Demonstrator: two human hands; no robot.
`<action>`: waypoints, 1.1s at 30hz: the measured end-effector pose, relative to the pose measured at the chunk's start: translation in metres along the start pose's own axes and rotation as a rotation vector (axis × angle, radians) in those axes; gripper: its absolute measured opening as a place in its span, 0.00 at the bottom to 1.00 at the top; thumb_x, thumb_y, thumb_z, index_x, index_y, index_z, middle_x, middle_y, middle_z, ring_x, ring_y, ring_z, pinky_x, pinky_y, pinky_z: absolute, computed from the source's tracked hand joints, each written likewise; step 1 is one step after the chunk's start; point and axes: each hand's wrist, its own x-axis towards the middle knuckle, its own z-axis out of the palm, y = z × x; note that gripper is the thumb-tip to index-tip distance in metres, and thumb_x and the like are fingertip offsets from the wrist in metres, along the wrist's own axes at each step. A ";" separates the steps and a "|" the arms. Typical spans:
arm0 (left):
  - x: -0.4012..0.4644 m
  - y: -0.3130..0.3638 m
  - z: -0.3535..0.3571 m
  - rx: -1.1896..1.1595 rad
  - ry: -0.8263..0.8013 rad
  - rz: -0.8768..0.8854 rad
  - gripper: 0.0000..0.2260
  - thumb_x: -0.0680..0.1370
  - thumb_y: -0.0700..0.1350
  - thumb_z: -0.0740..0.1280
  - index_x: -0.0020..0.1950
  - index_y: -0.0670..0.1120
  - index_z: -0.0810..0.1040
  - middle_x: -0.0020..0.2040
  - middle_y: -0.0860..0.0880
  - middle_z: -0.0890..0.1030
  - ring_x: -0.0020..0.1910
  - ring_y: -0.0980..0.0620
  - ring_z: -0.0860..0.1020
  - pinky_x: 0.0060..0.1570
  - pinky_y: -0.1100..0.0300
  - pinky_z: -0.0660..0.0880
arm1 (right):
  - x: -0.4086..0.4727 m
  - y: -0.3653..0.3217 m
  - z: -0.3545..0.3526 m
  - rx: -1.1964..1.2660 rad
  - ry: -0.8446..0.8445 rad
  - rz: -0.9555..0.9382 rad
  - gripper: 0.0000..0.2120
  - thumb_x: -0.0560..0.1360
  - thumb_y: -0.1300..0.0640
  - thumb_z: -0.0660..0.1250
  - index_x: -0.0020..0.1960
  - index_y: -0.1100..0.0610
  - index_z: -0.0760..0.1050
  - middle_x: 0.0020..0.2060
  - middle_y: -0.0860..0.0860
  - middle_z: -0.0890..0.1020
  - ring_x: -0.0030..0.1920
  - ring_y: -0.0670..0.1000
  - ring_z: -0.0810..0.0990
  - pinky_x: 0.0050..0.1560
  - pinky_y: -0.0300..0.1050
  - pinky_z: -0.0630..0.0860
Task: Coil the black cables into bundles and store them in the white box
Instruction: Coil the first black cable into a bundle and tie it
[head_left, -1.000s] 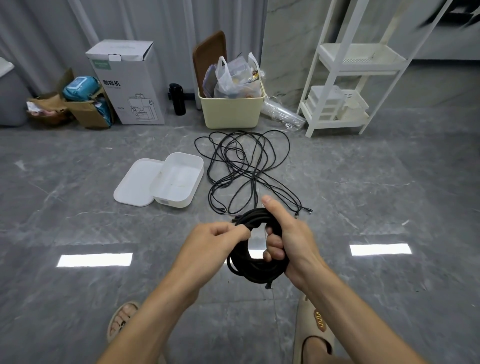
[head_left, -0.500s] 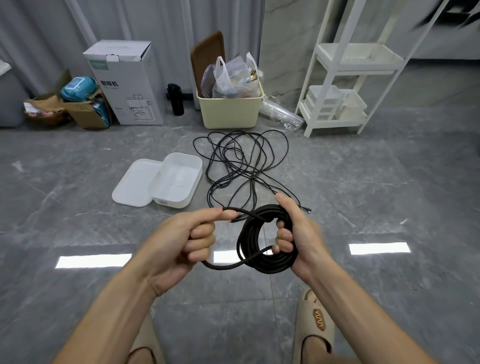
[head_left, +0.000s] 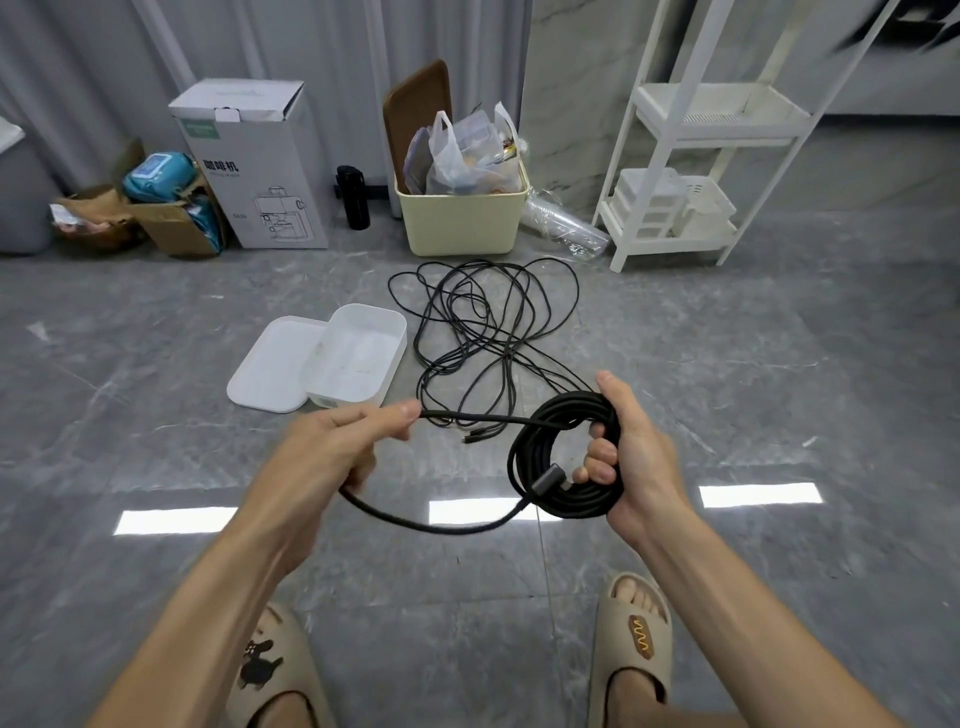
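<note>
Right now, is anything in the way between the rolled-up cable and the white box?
Nothing visible blocks it. The coiled cable hangs in the right hand; the white box sits open, its lid beside it.

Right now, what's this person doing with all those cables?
They are winding a black cable into a bundle. The right hand grips the coiled cable, while the left hand pinches its loose tail. More black cables lie tangled on the floor, beside an open, empty white box.
</note>
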 end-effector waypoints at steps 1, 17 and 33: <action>0.000 -0.003 0.000 -0.036 -0.019 0.011 0.19 0.61 0.63 0.78 0.30 0.48 0.79 0.26 0.53 0.60 0.25 0.54 0.61 0.41 0.59 0.72 | 0.000 0.000 0.000 0.009 0.004 -0.001 0.22 0.72 0.42 0.74 0.33 0.55 0.69 0.22 0.47 0.62 0.20 0.46 0.59 0.24 0.40 0.67; 0.002 -0.030 0.042 0.471 -0.253 0.085 0.10 0.78 0.48 0.69 0.58 0.58 0.75 0.25 0.56 0.68 0.26 0.59 0.67 0.31 0.63 0.65 | -0.021 0.014 0.016 -0.276 -0.078 -0.400 0.22 0.65 0.37 0.73 0.29 0.56 0.75 0.19 0.47 0.64 0.18 0.48 0.63 0.27 0.46 0.67; 0.008 -0.026 0.042 0.486 -0.221 0.364 0.20 0.73 0.58 0.72 0.62 0.72 0.71 0.43 0.59 0.76 0.31 0.58 0.73 0.34 0.68 0.69 | -0.034 0.009 0.020 -0.175 -0.273 -0.338 0.18 0.70 0.47 0.75 0.26 0.52 0.75 0.19 0.48 0.62 0.18 0.47 0.59 0.22 0.40 0.65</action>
